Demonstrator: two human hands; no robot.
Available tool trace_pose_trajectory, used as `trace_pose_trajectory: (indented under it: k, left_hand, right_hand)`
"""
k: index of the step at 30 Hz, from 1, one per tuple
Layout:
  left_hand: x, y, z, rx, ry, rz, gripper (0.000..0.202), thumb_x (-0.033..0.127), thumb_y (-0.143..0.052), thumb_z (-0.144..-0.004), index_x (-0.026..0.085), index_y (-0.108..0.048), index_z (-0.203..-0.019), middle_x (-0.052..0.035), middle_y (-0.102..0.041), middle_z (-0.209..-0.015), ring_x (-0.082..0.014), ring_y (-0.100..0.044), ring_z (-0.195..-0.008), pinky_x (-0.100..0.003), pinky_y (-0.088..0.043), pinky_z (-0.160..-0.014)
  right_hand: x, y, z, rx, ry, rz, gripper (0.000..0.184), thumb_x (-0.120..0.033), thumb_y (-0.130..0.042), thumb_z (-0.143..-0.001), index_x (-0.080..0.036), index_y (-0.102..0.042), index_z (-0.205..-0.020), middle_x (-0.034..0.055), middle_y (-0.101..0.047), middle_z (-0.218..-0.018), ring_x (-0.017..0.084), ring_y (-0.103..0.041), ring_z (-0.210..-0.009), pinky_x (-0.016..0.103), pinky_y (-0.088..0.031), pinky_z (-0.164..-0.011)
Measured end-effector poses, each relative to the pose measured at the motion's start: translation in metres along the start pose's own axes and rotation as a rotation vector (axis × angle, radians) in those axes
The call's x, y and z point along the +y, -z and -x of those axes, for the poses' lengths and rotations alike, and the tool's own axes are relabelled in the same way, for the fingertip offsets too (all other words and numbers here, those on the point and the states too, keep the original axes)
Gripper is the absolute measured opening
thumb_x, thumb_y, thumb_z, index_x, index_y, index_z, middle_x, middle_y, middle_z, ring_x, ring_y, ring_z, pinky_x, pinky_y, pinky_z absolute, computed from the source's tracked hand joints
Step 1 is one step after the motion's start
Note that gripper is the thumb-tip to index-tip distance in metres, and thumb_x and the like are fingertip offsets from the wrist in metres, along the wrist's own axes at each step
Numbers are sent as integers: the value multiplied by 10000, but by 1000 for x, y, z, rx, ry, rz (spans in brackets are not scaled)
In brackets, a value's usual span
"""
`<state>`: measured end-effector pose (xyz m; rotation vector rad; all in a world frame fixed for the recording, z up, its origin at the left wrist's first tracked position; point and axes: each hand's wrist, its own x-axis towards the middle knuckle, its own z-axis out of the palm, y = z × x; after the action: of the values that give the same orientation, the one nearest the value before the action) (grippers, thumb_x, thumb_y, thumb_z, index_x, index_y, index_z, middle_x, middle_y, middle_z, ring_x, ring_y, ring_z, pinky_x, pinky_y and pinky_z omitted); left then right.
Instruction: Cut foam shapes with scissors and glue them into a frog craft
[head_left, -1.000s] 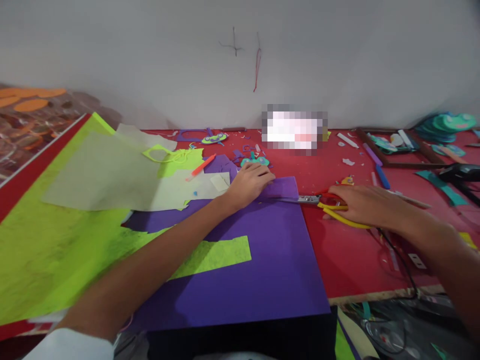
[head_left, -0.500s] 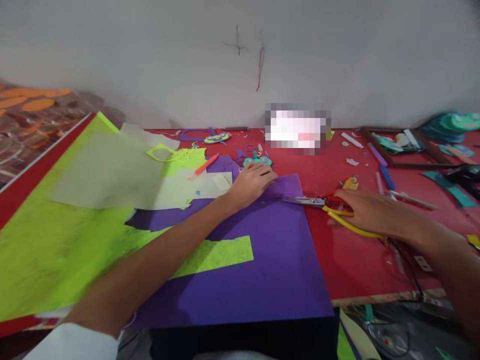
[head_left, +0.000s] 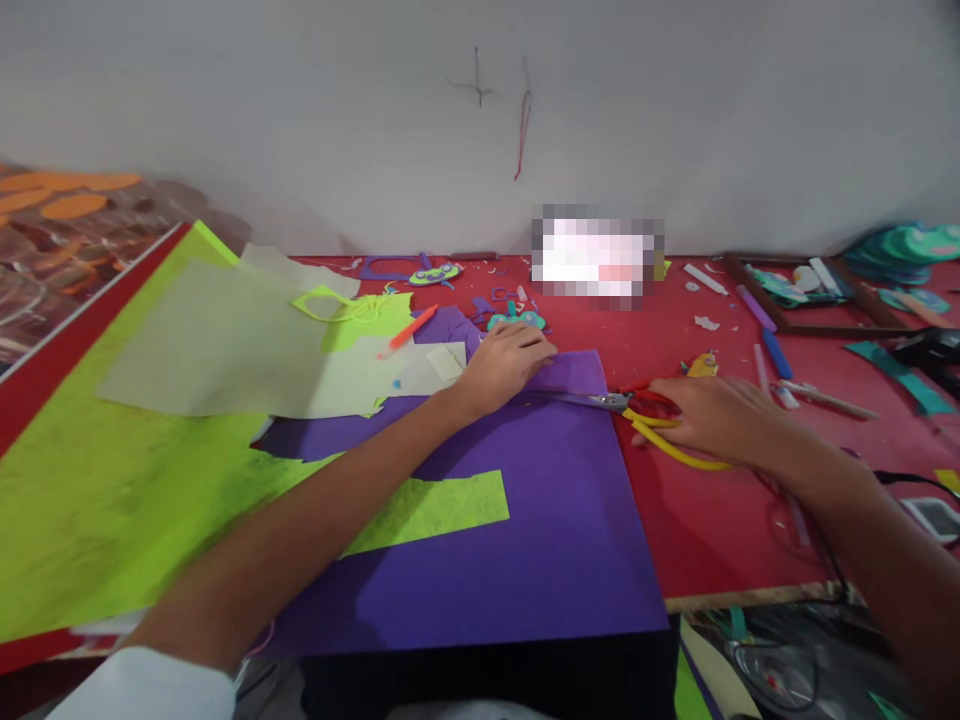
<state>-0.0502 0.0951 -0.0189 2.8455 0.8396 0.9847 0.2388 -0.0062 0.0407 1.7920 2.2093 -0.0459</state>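
A large purple foam sheet (head_left: 525,520) lies on the red table (head_left: 712,520) in front of me. My left hand (head_left: 504,365) rests on its far edge, fingers curled down and pressing the sheet. My right hand (head_left: 716,418) is closed round the yellow and red handles of a pair of scissors (head_left: 637,412). The metal blades point left and reach into the purple sheet's right edge near my left hand. A lime green strip (head_left: 431,508) lies on the purple sheet under my left forearm.
Big lime green sheets (head_left: 112,500) and pale paper (head_left: 225,345) cover the left. An orange pen (head_left: 405,332), purple scraps and small teal cut-outs (head_left: 514,320) lie beyond my left hand. At the right are a wooden frame (head_left: 810,295), coloured sticks, teal shapes and a phone (head_left: 934,515).
My right hand has slid the scissors to the left, so the blades now reach further into the purple sheet's edge. My left hand stays in place.
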Motion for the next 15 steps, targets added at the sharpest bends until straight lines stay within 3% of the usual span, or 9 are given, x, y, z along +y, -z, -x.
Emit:
trace_pose_trajectory:
  k: [9, 15]
  left_hand:
    - [-14, -9, 0, 49, 50, 201, 164, 295, -619, -979, 200, -752, -968, -61, -697, -980, -176, -630, -960, -335, -480, -895]
    - [-17, -12, 0, 100, 16, 253, 150, 294, -636, -967, 198, -749, -948, -55, -688, -942, -173, -626, -916, -329, -483, -863]
  right_hand:
    - [-6, -1, 7, 16, 30, 77, 498, -645, -441, -953, -218, -623, -1132, 143, -768, -1043, 399, -743, -908, 394, -468, -649]
    - [-17, 0, 9, 4, 60, 81, 442, -575, -421, -990, -168, -578, -1058, 190, -754, -996, 393, -741, -932, 403, -475, -696]
